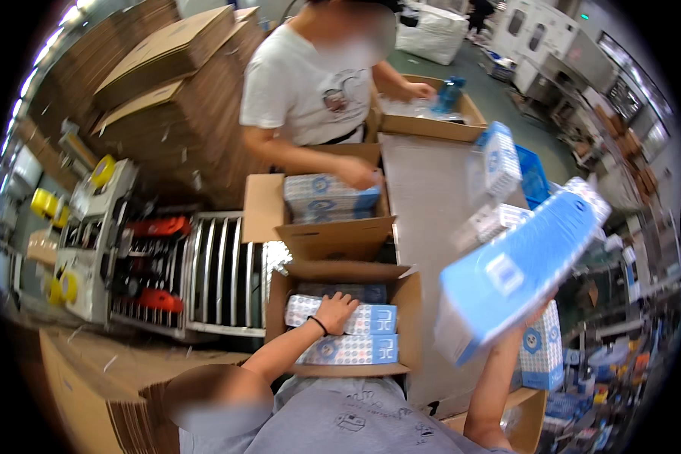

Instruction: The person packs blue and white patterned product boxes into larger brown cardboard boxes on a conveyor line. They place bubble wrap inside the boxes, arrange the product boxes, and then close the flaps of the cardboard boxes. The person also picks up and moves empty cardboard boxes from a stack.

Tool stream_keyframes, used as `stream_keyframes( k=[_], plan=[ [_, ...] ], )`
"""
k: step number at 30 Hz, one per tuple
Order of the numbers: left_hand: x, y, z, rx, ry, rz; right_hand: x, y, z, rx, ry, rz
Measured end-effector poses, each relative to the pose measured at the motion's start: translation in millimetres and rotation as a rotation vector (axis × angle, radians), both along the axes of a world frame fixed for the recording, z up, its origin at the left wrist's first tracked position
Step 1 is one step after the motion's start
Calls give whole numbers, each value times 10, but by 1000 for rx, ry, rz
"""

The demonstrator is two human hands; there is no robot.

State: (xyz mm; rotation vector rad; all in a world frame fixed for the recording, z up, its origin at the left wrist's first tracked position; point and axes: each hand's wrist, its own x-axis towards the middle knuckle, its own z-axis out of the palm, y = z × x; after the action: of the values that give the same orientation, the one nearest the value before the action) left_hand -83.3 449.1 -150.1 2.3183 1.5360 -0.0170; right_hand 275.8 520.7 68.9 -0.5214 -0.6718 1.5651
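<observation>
In front of me stands an open cardboard box (410,318) with blue-and-white packs (356,350) lying in rows inside. My left hand (337,312), a black band at its wrist, lies with spread fingers on top of one of these packs. To the right, my right hand (539,309) holds up a large blue-and-white plastic-wrapped pack (518,265), tilted in the air over the right side of the table. The pack hides most of that hand's fingers.
Across from me a person (318,91) reaches over a second packed box (333,234). A metal table (424,197) carries more packs (499,163). A roller conveyor (219,261) with a tape machine (98,242) is at left. Cardboard stacks (166,136) rise behind; a blue crate (532,178) stands right.
</observation>
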Motion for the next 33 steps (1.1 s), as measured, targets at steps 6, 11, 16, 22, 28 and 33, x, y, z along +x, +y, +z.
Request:
stream_keyframes(
  k=[6,11,16,22,28,33],
  plan=[
    [12,-300,-294,-12,32,120,-631,-417,-131,233,-690,257],
    [-119,-351,-478,-176,-20,157,-920,-359,-305,297,-890,149],
    [-208,202,109,18,-17,48,-501,25,-160,125,-418,-94],
    [-553,446,1721,238,-280,-27,35,60,569,-52,-97,-652],
    [-890,252,1973,223,-530,61,413,-234,690,-46,-88,-861],
    [-699,0,1079,89,-313,74,410,-362,605,-67,-135,-897]
  ],
)
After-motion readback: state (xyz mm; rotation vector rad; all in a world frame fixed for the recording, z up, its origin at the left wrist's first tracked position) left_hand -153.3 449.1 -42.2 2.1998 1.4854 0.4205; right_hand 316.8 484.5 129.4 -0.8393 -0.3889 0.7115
